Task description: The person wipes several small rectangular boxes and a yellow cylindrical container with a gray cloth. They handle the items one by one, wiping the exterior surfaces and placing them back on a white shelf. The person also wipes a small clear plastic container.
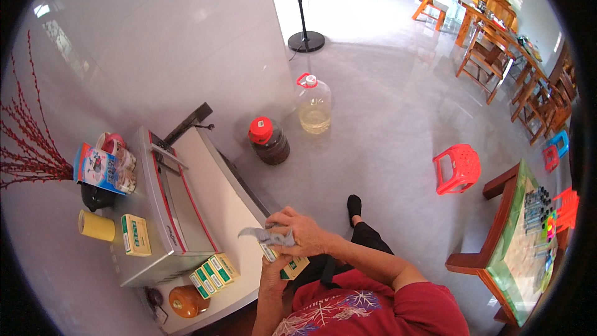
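Note:
Low in the middle, my left hand [272, 274] is closed around a small yellow and green carton [295, 268]. My right hand [303, 234] grips a grey cloth [277, 237] over the top of that carton, with one end of the cloth hanging out to the left. Part of the carton is hidden by my fingers. Left of my hands, several similar small cartons [214, 275] lie side by side on the white cabinet top [233, 227]. Another yellow and green carton [135, 235] rests on the grey metallic appliance [146, 266].
A yellow cylinder [96, 225], a blue and white bag [99, 168] and red twigs stand by the wall. An orange round pot [188, 302] sits near the cartons. On the floor are a red-lidded jar [270, 143], a large bottle [314, 109] and a red stool [458, 168].

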`<state>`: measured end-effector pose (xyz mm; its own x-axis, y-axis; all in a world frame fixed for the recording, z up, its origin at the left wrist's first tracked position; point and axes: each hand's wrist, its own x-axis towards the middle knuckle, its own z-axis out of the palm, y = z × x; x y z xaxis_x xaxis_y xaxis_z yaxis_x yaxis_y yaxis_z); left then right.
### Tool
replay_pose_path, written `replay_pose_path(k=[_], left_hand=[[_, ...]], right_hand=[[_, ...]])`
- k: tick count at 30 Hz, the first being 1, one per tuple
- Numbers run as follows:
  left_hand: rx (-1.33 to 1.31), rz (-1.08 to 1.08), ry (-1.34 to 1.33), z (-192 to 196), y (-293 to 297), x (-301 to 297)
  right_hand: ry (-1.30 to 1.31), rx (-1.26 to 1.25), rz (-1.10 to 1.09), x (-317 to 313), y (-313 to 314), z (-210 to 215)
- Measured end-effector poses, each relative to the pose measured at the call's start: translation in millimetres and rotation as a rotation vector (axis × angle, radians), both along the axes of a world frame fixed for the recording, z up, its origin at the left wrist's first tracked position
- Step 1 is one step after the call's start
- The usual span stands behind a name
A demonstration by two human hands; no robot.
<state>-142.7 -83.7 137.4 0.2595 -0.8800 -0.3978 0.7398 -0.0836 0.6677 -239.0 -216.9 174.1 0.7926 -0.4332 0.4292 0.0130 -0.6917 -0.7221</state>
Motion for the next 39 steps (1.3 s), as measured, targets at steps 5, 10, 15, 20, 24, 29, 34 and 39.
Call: replay_pose_path(k=[5,10,15,20,24,29,34,39], left_hand=[[0.006,-0.124,-0.219,4,11,7],[-0.009,-0.312,-0.543,8,19,10],[-0.095,-0.063,-0.415,19,8,-9],[-0.080,0.040,-0.072,24,4,-6],[-0.169,0.110,0.049,9,8,0],[-0.272,0.100,0.083,21,-1,7],[-0.240,0.039,-0.058,28,2,0],[-0.209,0.030,-0.281,34,0,-4]], right_hand=[[0.001,0.007,0.100,-1,5,4],[0.176,0.372,0.132,-3,-8,-10],[0.206,0.610,-0.031,-9,3,-24],[-0.048,0.267,-0.142,-16,33,-34],[-0.037,0.135,-0.101,-20,46,-10],[-0.006,0.082,-0.086,-33,63,-8],[-0.237,0.641,-0.165,-17,50,-20],[-0.239,1.430,-0.060,-10,27,10]])
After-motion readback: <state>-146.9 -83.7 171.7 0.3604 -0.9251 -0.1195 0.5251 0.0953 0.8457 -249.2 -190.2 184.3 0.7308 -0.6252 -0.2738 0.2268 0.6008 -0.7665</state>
